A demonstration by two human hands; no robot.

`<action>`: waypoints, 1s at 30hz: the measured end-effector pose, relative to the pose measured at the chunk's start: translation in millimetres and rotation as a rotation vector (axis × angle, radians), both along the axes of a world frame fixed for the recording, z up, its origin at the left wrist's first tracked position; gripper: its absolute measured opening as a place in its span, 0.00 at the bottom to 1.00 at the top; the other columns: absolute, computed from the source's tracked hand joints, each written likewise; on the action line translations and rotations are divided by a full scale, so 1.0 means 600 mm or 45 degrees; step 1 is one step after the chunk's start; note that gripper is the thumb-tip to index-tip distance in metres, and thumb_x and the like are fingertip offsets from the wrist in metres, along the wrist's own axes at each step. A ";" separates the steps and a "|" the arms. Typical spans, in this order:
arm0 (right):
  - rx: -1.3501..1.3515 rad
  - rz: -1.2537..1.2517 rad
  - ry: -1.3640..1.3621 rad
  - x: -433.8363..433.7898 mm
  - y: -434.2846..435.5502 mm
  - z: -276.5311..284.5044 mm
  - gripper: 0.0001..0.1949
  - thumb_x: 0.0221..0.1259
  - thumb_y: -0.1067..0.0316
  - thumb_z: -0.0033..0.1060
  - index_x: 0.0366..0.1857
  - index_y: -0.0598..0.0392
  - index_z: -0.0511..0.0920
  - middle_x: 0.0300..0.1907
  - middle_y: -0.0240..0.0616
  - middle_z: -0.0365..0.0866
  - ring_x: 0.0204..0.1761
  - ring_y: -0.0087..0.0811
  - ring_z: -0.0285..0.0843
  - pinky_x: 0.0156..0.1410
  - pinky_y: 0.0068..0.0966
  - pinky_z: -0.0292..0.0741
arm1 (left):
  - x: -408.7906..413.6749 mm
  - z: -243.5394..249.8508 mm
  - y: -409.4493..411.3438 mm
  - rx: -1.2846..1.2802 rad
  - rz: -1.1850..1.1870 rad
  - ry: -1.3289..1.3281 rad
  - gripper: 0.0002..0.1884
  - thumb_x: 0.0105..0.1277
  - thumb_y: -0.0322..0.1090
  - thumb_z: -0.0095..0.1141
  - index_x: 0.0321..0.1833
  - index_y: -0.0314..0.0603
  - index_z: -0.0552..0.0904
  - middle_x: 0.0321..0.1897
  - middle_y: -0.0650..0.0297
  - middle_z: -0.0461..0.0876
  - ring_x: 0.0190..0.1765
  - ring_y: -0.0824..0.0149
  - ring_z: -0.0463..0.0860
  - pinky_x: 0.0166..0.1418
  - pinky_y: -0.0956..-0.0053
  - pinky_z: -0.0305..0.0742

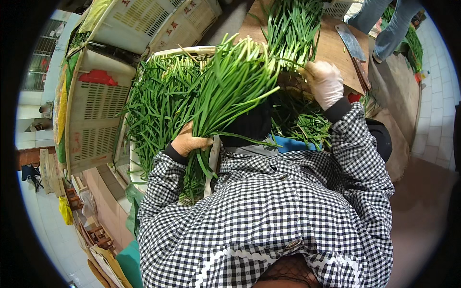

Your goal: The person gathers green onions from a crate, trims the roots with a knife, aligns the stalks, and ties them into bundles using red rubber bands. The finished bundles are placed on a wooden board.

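Observation:
My left hand, in a thin glove, grips a large bunch of garlic chives around its leafy part. The pale cut ends of the bunch point away from me, and some leaves hang below the fist. At the right, my right hand wears a whitish glove and is slightly blurred. Its fingers are closed, with a thin chive stalk running into them from the bunch side. Under the held bunch, a white plastic crate is packed with more chives.
A wooden board bears another chive pile and a cleaver. Loose chive leaves lie below the board, before my lap. Slatted plastic crates stand at the left. Another person's legs are at the far right.

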State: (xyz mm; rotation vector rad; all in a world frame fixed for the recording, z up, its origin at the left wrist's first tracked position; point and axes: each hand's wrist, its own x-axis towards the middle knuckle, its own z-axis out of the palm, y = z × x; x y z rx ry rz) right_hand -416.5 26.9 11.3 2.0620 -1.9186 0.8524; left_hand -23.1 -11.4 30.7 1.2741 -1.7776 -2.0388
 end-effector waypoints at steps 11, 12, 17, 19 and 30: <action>0.218 0.281 -0.494 0.005 0.038 0.053 0.14 0.54 0.56 0.65 0.41 0.49 0.82 0.51 0.41 0.80 0.57 0.41 0.74 0.59 0.36 0.70 | 0.043 -0.061 -0.008 -0.072 -0.070 0.079 0.15 0.55 0.29 0.65 0.43 0.36 0.77 0.24 0.63 0.77 0.22 0.69 0.73 0.26 0.76 0.70; 0.089 0.287 -0.408 0.025 0.027 0.080 0.14 0.53 0.57 0.66 0.42 0.49 0.82 0.54 0.42 0.78 0.57 0.43 0.73 0.63 0.38 0.67 | 0.031 -0.041 -0.007 -0.069 -0.082 0.040 0.15 0.54 0.30 0.66 0.42 0.36 0.77 0.24 0.64 0.78 0.23 0.69 0.74 0.27 0.76 0.70; 0.205 0.475 -0.488 0.073 -0.006 0.062 0.16 0.51 0.65 0.66 0.46 0.51 0.82 0.64 0.46 0.69 0.65 0.47 0.65 0.71 0.44 0.56 | 0.001 -0.025 -0.013 -0.692 -0.319 -0.020 0.16 0.51 0.32 0.67 0.41 0.35 0.79 0.26 0.64 0.80 0.26 0.72 0.77 0.29 0.77 0.72; -0.007 0.434 -0.509 0.084 -0.001 0.065 0.11 0.48 0.70 0.66 0.37 0.56 0.82 0.57 0.48 0.75 0.60 0.47 0.69 0.67 0.42 0.61 | -0.002 -0.020 -0.016 -0.929 -0.426 -0.029 0.16 0.51 0.32 0.66 0.42 0.35 0.79 0.26 0.65 0.81 0.27 0.72 0.78 0.30 0.77 0.73; -0.070 -0.137 -0.111 0.010 0.020 -0.012 0.07 0.52 0.69 0.62 0.35 0.53 0.79 0.35 0.36 0.81 0.37 0.36 0.79 0.42 0.33 0.75 | -0.005 0.013 -0.006 -0.218 -0.222 -0.016 0.05 0.60 0.26 0.57 0.38 0.37 0.79 0.24 0.66 0.77 0.22 0.76 0.73 0.24 0.81 0.66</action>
